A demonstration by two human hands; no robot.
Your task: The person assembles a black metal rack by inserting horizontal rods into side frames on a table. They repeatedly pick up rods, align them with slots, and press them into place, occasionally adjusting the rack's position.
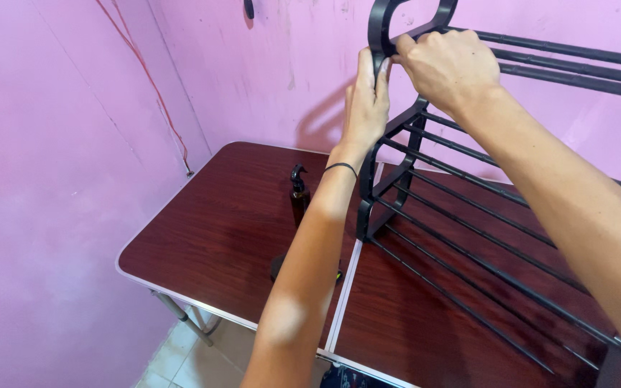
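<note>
A black rack point(468, 194) with several thin horizontal rods stands on a dark wood-grain folding table point(210, 237). Its curved black side frame point(379, 29) rises at the rack's left end. My left hand point(366, 100) presses flat against that side frame near the top, fingers up, with a thin black band on the wrist. My right hand point(448, 66) is closed over the top rod where it meets the side frame.
A small dark pump bottle point(299, 195) stands on the table left of the rack. A dark round thing point(278, 267) lies partly hidden behind my left forearm. Pink walls close in at the left and back, with a red cord point(154, 90) hanging. Tiled floor point(174, 356) shows below the table edge.
</note>
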